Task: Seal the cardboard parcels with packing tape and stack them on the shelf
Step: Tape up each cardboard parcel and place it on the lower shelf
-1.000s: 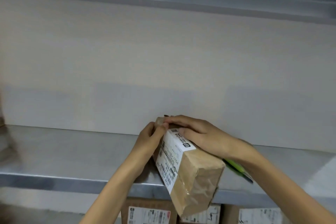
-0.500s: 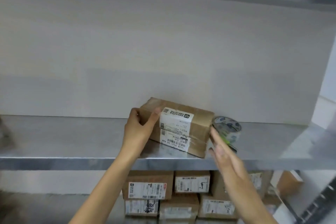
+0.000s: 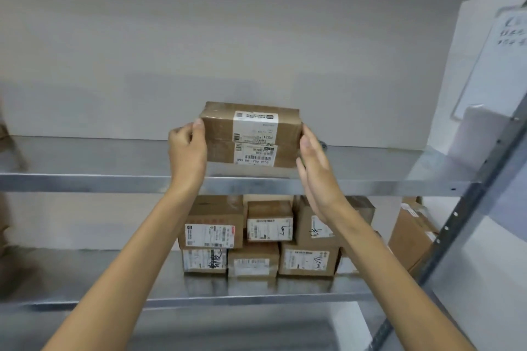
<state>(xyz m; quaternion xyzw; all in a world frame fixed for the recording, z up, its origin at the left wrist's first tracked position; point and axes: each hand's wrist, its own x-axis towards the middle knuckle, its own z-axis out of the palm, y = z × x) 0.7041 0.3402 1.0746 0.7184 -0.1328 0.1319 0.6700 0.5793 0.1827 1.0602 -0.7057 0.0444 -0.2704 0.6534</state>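
Head view looks up at a grey metal shelving rack, whose upper shelf (image 3: 85,183) carries the task's thing and whose lower shelf (image 3: 85,273) holds a pile of brown cardboard parcels with white labels (image 3: 214,232), stacked in two layers. A white board with handwriting (image 3: 503,45) hangs on the wall to the right.

On the upper shelf sits the long brown cardboard parcel with white barcode labels (image 3: 251,134), taped over and close to the shelf's front lip, well clear of the back wall. The left hand (image 3: 186,148) grips its left end, thumb on the front face and fingers curled behind. The right hand (image 3: 316,174) is flat and straight-fingered, its fingers and thumb against the right end, holding nothing.

The likely trouble is the position: so near the lip, a careless release or a drag outward could tip the parcel off onto the pile below. The flat right palm can only push, so an uneven shove would skew it. A small dark object (image 3: 322,145) peeks past the right hand, too hidden to name; sliding the parcel rightward might knock it.
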